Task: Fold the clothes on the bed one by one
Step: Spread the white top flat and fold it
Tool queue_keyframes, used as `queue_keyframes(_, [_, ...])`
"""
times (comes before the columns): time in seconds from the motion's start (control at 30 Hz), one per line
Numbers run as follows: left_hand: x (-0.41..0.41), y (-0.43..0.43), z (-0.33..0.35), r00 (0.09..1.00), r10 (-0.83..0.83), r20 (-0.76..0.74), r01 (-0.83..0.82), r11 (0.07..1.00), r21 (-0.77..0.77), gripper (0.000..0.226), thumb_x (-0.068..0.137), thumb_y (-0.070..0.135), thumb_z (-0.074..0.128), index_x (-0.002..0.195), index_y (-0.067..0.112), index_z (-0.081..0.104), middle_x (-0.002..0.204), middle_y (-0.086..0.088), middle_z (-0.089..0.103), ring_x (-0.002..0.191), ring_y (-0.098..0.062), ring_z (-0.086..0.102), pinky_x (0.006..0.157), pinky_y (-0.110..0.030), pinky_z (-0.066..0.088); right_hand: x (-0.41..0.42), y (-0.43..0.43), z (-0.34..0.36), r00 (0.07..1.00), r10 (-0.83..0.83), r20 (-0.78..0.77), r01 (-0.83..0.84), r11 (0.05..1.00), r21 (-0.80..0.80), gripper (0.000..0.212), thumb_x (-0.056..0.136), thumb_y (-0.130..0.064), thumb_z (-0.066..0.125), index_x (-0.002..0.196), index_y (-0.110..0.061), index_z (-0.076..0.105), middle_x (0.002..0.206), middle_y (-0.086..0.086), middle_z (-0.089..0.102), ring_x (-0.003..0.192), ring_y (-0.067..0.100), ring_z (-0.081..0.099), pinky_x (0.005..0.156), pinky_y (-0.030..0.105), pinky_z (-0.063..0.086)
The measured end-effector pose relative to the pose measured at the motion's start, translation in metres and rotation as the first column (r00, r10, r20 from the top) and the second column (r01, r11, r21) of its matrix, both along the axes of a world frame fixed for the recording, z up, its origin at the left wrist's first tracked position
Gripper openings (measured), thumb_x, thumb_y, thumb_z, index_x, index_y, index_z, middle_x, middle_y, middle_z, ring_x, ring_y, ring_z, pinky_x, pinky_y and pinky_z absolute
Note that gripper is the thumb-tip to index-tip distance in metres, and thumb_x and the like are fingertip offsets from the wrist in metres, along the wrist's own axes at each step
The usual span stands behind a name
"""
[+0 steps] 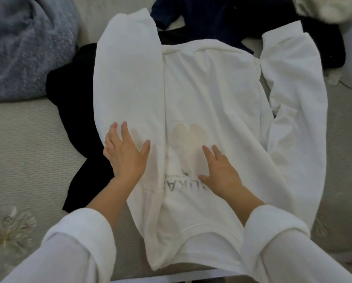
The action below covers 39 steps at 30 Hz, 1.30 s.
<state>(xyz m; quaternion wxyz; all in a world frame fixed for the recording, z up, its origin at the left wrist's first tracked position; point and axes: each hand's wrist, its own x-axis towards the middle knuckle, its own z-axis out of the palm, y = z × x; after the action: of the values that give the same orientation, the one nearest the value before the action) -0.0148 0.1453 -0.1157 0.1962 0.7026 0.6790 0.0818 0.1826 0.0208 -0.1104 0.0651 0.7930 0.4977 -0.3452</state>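
A white sweatshirt [211,94] lies spread on the bed, its printed letters and a pale heart shape showing through the fabric. Its left side is folded inward, with that sleeve laid lengthwise along the body. The right sleeve [297,99] lies out along the right side. My left hand [126,152] presses flat on the folded left part with the fingers spread. My right hand [220,168] lies flat on the middle of the sweatshirt, beside the print.
A black garment [75,123] lies under the sweatshirt's left edge. Dark navy and black clothes [222,19] are heaped at the far side, with a cream item [330,9] at the far right. A blue-grey blanket [24,45] lies at the far left. The bed cover [24,160] is beige.
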Motion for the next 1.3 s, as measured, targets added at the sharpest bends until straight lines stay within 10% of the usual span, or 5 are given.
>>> queue_keyframes(0.37, [-0.006,0.027,-0.020,0.951,0.061,0.304,-0.027,0.993,-0.113,0.037,0.103,0.032,0.034,0.128,0.019,0.059,0.140,-0.001,0.053,0.137,-0.023,0.036,0.111,-0.036,0.028,-0.019,0.039,-0.008,0.953,0.254,0.168,-0.199,0.936,-0.290,0.090,0.094,-0.017,0.060,0.152,-0.012,-0.009,0.149,0.043,0.006,0.135,0.045,0.032,0.107,0.042,0.036])
queue_keyframes(0.47, [-0.043,0.021,0.005,0.620,0.397,0.677,-0.498,0.866,-0.052,0.030,0.100,0.036,0.041,0.087,0.024,0.065,0.080,0.019,0.064,0.076,0.002,0.057,0.069,-0.019,0.045,-0.020,0.044,-0.005,0.951,0.265,0.159,-0.203,0.923,-0.328,0.086,0.096,-0.018,0.056,0.152,-0.012,-0.010,0.148,0.044,0.005,0.135,0.046,0.034,0.108,0.042,0.034])
queue_keyframes(0.73, [-0.150,-0.032,0.005,-0.360,0.785,0.503,-0.801,0.016,-0.598,0.037,0.102,0.010,0.030,0.128,-0.007,0.050,0.124,-0.022,0.058,0.104,-0.030,0.058,0.071,-0.025,0.034,-0.022,0.047,-0.002,0.960,0.233,0.157,-0.165,0.920,-0.357,0.083,0.098,-0.020,0.051,0.152,-0.017,-0.012,0.151,0.040,0.001,0.136,0.044,0.033,0.109,0.045,0.035])
queue_keyframes(1.0, [-0.111,-0.061,0.007,0.589,0.744,0.317,-0.648,0.669,-0.366,0.054,0.087,0.022,0.067,0.134,0.016,0.041,0.124,-0.009,0.050,0.110,-0.023,0.051,0.086,-0.037,0.044,-0.025,0.048,0.002,0.935,0.299,0.189,-0.202,0.889,-0.410,0.088,0.098,-0.020,0.053,0.150,-0.012,-0.017,0.150,0.042,0.002,0.136,0.045,0.034,0.108,0.043,0.035])
queue_keyframes(1.3, [-0.179,-0.085,0.005,0.438,0.829,0.347,-0.841,0.514,-0.167,0.031,0.095,0.006,0.046,0.125,0.010,0.053,0.122,-0.010,0.059,0.108,-0.018,0.057,0.091,-0.024,0.045,-0.025,0.047,0.003,0.939,0.289,0.185,-0.193,0.890,-0.413,0.085,0.098,-0.021,0.050,0.151,-0.015,-0.016,0.150,0.042,0.001,0.138,0.045,0.030,0.109,0.044,0.033])
